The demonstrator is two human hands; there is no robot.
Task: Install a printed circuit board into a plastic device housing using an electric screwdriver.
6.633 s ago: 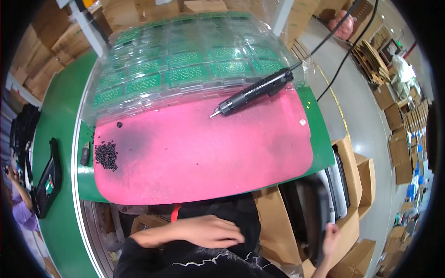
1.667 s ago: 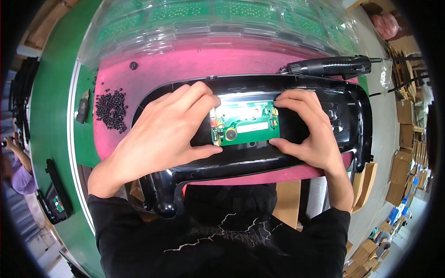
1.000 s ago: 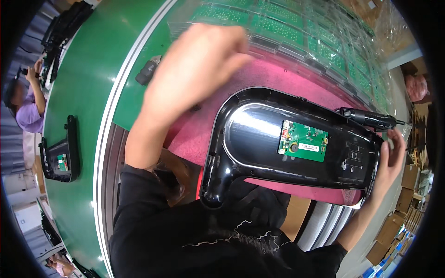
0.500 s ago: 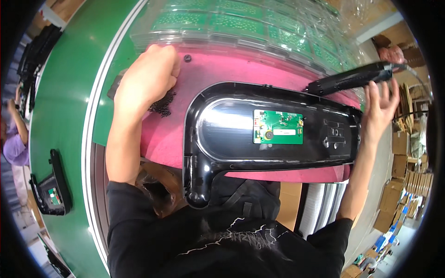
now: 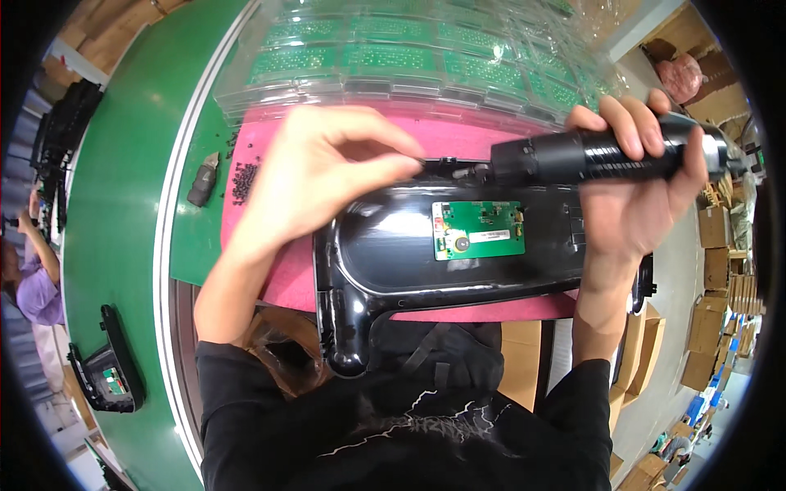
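My right hand point(image 5: 634, 184) is wrapped around a black electric screwdriver point(image 5: 565, 157), held level with its tip pointing left. The thumb and forefinger of my left hand point(image 5: 327, 164) pinch a small black piece point(image 5: 420, 163), too tiny and blurred to name, close to that tip. Beneath both hands lies a glossy black plastic housing point(image 5: 393, 245), its inner side up. A green circuit board point(image 5: 479, 231) sits in its middle. Part of the housing's far rim is covered by my left hand and the screwdriver. Left of my left hand lies a pile of small black pieces point(image 5: 244, 184).
A pink mat point(image 5: 286, 282) lies under the housing. Clear plastic trays with green boards point(image 5: 385, 61) are stacked along its far side. A dark tool with a metal end point(image 5: 205, 180) rests on the green table point(image 5: 123, 196). Another housing point(image 5: 106, 372) and a co-worker point(image 5: 41, 282) are further left.
My left hand has come right from the small-parts pile to the housing's far rim, now pinching. My right hand has taken hold of the screwdriver and brought it left over the housing.
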